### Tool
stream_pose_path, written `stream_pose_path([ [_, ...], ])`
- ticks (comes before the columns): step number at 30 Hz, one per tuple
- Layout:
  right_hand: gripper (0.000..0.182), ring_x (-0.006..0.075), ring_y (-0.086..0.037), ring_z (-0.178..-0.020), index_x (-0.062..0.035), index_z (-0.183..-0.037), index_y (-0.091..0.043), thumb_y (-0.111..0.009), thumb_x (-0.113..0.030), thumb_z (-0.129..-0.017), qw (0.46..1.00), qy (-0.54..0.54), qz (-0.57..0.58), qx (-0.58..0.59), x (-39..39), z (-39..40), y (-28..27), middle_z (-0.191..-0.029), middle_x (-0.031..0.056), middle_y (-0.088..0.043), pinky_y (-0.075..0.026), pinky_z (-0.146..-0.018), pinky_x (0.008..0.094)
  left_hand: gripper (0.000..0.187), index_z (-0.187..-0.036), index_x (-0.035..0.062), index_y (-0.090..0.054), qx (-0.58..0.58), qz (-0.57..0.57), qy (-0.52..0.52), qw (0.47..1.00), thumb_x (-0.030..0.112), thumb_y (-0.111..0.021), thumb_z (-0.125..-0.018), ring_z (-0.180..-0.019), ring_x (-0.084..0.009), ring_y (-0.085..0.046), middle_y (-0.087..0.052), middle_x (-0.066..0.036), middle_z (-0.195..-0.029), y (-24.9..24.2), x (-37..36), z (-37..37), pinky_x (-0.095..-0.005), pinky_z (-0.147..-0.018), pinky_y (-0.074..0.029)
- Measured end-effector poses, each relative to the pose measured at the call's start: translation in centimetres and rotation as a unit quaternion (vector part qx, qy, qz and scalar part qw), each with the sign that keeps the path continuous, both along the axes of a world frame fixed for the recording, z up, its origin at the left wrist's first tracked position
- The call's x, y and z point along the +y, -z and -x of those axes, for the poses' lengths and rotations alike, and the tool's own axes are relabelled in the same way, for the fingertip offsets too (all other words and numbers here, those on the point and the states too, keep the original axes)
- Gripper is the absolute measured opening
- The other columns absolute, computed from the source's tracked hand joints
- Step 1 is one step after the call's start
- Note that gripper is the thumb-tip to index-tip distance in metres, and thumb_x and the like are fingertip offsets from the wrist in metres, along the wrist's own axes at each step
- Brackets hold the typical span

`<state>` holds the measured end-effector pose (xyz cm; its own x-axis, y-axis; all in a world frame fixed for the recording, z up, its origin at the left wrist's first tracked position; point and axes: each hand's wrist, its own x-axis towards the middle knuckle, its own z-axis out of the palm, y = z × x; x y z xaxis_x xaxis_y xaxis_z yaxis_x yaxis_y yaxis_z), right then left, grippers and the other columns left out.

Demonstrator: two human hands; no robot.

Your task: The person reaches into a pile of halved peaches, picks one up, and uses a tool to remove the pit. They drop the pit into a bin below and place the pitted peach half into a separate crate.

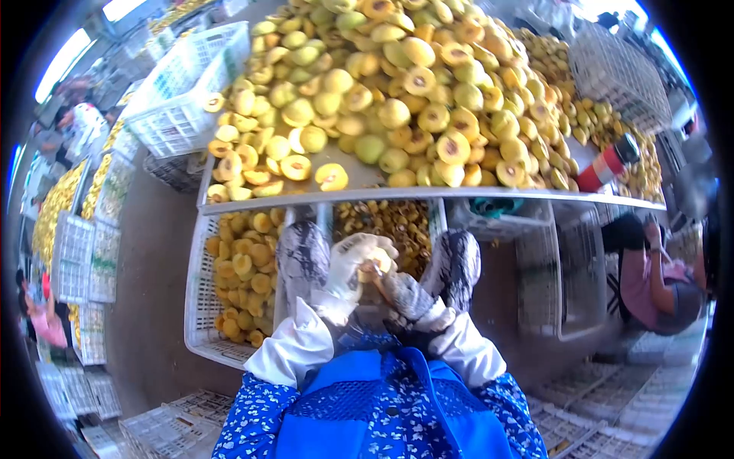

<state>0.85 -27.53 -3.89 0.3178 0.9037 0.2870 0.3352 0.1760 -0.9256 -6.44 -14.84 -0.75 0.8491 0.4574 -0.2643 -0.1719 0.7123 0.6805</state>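
My left hand (pixel 355 264), in a white glove, is closed around a yellow peach half (pixel 381 258) above my lap. Close against it is my right hand (pixel 409 297) in a grey glove, its fingers curled around something slim that I cannot make out, pointed at the fruit. Between my knees sits a container of brown pits and scraps (pixel 397 229). Pitted peach halves (pixel 245 264) fill a white crate (pixel 200 306) beside my left leg. Ahead, a large heap of halved peaches (pixel 428 92), many with stones showing, covers the metal table (pixel 428 193).
A red bottle with a black cap (pixel 600 170) lies at the table's right. White crates stand on the table's left (pixel 172 99) and right (pixel 623 73) edges. Another person (pixel 661 294) sits at the right. Stacked crates (pixel 172 428) are behind me.
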Motion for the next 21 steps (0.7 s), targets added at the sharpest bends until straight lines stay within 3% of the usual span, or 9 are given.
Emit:
stream_pose_path([
  [6, 0.041, 0.0106, -0.043, -0.048, -0.0064, -0.082, -0.059, -0.054, -0.046, -0.088, 0.861, 0.014, 0.153, 0.486, 0.1, 1.2, -1.7, -0.06, -0.0014, -0.049, -0.03, -0.042, 0.0253, 0.024, -0.093, -0.0041, -0.061, -0.002, 0.016, -0.024, 1.0, 0.017, -0.054, -0.085, -0.068, -0.0294, -0.064, -0.063, -0.02, -0.085, 1.6, -0.4, 0.2, -0.0346, -0.06, -0.054],
  [9, 0.043, 0.0102, -0.044, -0.046, -0.0077, -0.077, -0.061, -0.056, -0.049, -0.086, 0.871, -0.066, 0.234, 0.427, -0.8, -1.5, -0.6, -0.057, -0.0004, -0.051, -0.031, -0.042, 0.0229, 0.028, -0.094, -0.0025, -0.059, 0.026, -0.037, 0.009, 0.999, 0.023, -0.049, -0.089, -0.071, -0.0252, -0.063, -0.063, -0.017, -0.085, 1.1, -0.6, 0.0, -0.0325, -0.064, -0.053],
  [11, 0.051, 0.012, -0.048, -0.047, -0.0079, -0.073, -0.062, -0.05, -0.055, -0.087, 0.898, -0.093, 0.242, 0.355, -1.1, -2.5, 3.4, -0.054, 0.0014, -0.052, -0.035, -0.043, 0.025, 0.024, -0.09, -0.0023, -0.062, 0.095, -0.183, 0.081, 0.975, 0.019, -0.051, -0.089, -0.071, -0.0204, -0.063, -0.065, -0.015, -0.084, 0.1, -0.1, 0.1, -0.0294, -0.065, -0.051],
  [14, 0.056, 0.0178, -0.051, -0.046, -0.0073, -0.079, -0.062, -0.046, -0.061, -0.086, 0.914, -0.153, 0.323, 0.193, -1.0, -4.3, 1.2, -0.056, 0.0031, -0.054, -0.04, -0.042, 0.0255, 0.018, -0.085, -0.0017, -0.066, 0.107, -0.28, 0.128, 0.945, 0.013, -0.056, -0.088, -0.07, -0.0125, -0.062, -0.067, -0.009, -0.082, 0.4, 0.5, -0.4, -0.0247, -0.064, -0.05],
  [16, 0.054, 0.0169, -0.05, -0.045, -0.0076, -0.082, -0.061, -0.047, -0.06, -0.086, 0.778, -0.235, 0.288, 0.507, -1.7, -4.0, -0.1, -0.056, 0.0021, -0.053, -0.038, -0.039, 0.0252, 0.016, -0.088, -0.0003, -0.065, 0.101, -0.246, 0.107, 0.958, 0.014, -0.057, -0.087, -0.067, -0.0121, -0.062, -0.066, -0.008, -0.081, 0.4, 0.6, -0.7, -0.0254, -0.058, -0.052],
  [17, 0.054, 0.0165, -0.049, -0.044, -0.0077, -0.083, -0.06, -0.047, -0.06, -0.086, 0.671, -0.268, 0.257, 0.642, -2.0, -3.5, -0.6, -0.056, 0.0016, -0.052, -0.038, -0.037, 0.025, 0.019, -0.091, -0.0008, -0.063, 0.075, -0.131, 0.095, 0.984, 0.017, -0.056, -0.088, -0.067, -0.0183, -0.063, -0.066, -0.012, -0.083, -0.7, 0.2, -0.5, -0.0304, -0.058, -0.053],
  [18, 0.046, 0.0114, -0.046, -0.043, -0.009, -0.084, -0.058, -0.049, -0.054, -0.087, 0.65, -0.276, 0.187, 0.682, -1.8, -2.4, -0.4, -0.056, -0.0002, -0.049, -0.035, -0.034, 0.0248, 0.023, -0.092, -0.0014, -0.061, 0.06, -0.11, 0.061, 0.99, 0.02, -0.054, -0.088, -0.067, -0.0205, -0.063, -0.065, -0.014, -0.083, -0.7, -0.2, -0.6, -0.0316, -0.059, -0.053],
  [19, 0.044, 0.0099, -0.046, -0.043, -0.0085, -0.085, -0.058, -0.05, -0.051, -0.088, 0.786, -0.177, 0.145, 0.574, -1.2, -1.2, 0.2, -0.058, -0.0001, -0.05, -0.036, -0.036, 0.0237, 0.026, -0.093, -0.0021, -0.059, 0.045, -0.088, 0.026, 0.995, 0.023, -0.052, -0.088, -0.067, -0.0226, -0.063, -0.064, -0.015, -0.083, -0.6, -0.6, -0.9, -0.0328, -0.059, -0.053],
  [21, 0.041, 0.0086, -0.047, -0.046, -0.0069, -0.088, -0.059, -0.05, -0.046, -0.09, 0.879, -0.047, 0.151, 0.45, -0.2, -0.2, -0.3, -0.063, 0.0005, -0.052, -0.039, -0.041, 0.0225, 0.036, -0.099, -0.0012, -0.054, 0.037, -0.097, -0.02, 0.994, 0.033, -0.051, -0.087, -0.065, -0.0269, -0.063, -0.063, -0.017, -0.084, 0.5, -0.9, -1.1, -0.037, -0.058, -0.054],
])
